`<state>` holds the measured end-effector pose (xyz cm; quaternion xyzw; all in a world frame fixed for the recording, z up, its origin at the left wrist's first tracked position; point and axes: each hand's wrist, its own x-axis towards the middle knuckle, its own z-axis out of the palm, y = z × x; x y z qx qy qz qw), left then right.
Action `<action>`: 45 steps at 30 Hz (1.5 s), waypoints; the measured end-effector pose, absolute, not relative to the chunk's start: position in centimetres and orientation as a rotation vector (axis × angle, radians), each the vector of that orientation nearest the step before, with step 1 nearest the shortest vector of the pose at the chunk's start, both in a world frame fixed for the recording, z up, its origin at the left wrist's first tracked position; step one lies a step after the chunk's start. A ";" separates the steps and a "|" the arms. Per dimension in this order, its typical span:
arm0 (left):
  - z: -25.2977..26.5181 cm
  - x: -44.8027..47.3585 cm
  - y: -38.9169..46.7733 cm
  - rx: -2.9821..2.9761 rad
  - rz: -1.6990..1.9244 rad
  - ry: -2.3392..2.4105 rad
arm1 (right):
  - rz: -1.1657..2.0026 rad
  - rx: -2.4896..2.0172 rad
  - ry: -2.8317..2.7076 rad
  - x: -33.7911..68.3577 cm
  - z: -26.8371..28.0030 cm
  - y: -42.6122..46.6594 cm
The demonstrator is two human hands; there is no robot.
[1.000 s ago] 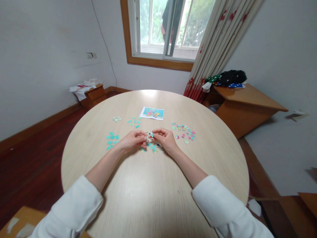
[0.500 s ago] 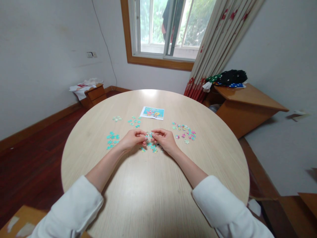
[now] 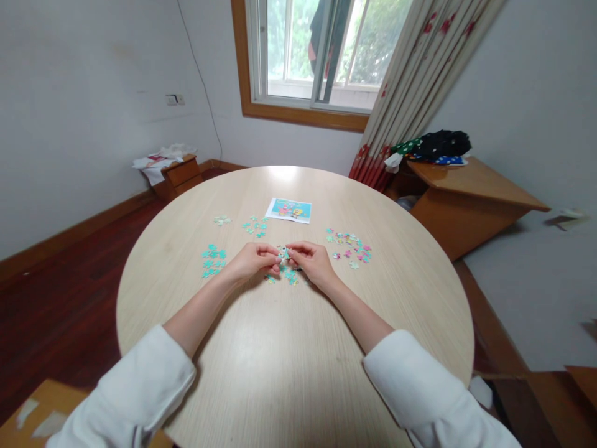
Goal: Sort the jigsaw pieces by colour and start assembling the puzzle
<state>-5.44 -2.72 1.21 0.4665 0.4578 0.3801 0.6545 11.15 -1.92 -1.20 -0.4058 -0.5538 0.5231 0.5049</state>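
Daylight came through the window (image 3: pixel 291 50) onto a round, pale counter (image 3: pixel 289 367), and all the action sat around its middle. Left hand (image 3: pixel 252 260) and right hand (image 3: pixel 314 261) were nearly tip to tip, each with thumb and finger pinched on small pieces (image 3: pixel 283 253) between them; whether those had locked together, the fingers hid too much to tell. What was done, then? Sorting, by the look of it: teal pieces (image 3: pixel 213 254) lay left of the left hand, pale pieces (image 3: pixel 222 220) beyond those, and blue-green pieces (image 3: pixel 260 234) just ahead of that same hand. Out past the right hand, to its right, pink pieces (image 3: pixel 360 249) lay among other colours. Right under both hands spread a mixed heap (image 3: pixel 291 277), partly covered. And what was left? Plenty, it seemed: those groups looked loose, no large joined section showed, so the joining appeared early. Ahead of the hands, well apart from them, lay the printed picture (image 3: pixel 291 211).
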 end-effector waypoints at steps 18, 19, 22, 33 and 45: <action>0.9 -5.4 -2.7 1.064 0.893 1.036 | 1.124 -0.972 -1.452 11.0 -1.4 -2.0; 0.9 -5.4 -2.7 1.063 0.893 1.033 | 1.120 -0.971 -1.455 11.0 -1.4 -2.0; 1.0 -5.4 -2.8 1.066 0.890 1.034 | 1.114 -0.968 -1.456 11.0 -1.4 -2.1; 1.0 -5.6 -2.6 1.069 0.912 1.016 | 1.102 -0.987 -1.460 11.0 -1.5 -2.1; 0.9 -5.7 -2.6 1.077 0.919 1.009 | 1.094 -0.991 -1.467 11.0 -1.5 -2.2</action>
